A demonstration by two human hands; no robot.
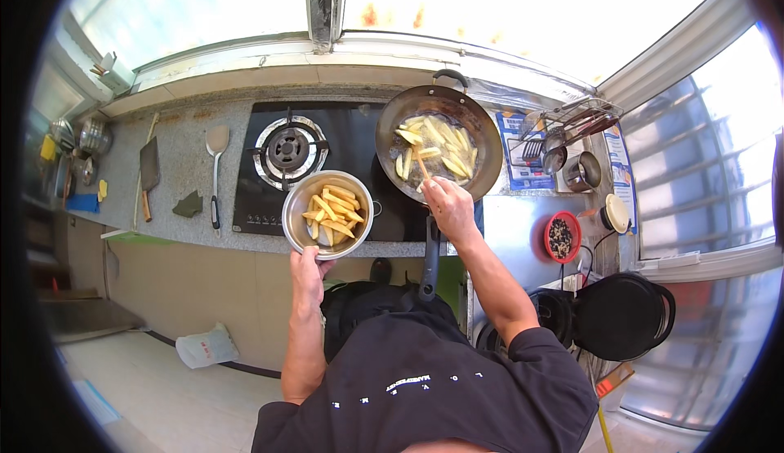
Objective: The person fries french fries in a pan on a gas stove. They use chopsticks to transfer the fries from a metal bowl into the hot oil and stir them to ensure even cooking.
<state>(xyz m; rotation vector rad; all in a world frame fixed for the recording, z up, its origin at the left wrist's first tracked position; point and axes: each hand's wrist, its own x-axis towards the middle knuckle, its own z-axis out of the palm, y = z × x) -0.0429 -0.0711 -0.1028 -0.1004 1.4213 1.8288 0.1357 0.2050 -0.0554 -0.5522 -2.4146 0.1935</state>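
My left hand (310, 274) grips the near rim of a stainless steel bowl (289, 219), which holds golden fried potato strips (335, 213) and is held over the front edge of the gas hob (349, 123). My right hand (450, 208) holds wooden chopsticks (421, 162) with their tips down among paler potato strips (432, 129) in bubbling oil. These lie in a large wok (389, 110) on the right burner. The wok's long black handle (430, 263) points towards me, under my right wrist. The left burner (289, 146) has no pan on it.
Left on the stone worktop (184, 146) lie a cleaver (149, 162), a spatula (216, 146) and a dark green scrap (188, 205). To the right are a utensil rack (576, 123), a metal cup (582, 172), a red bowl (562, 237) and an open black electric griddle (618, 317).
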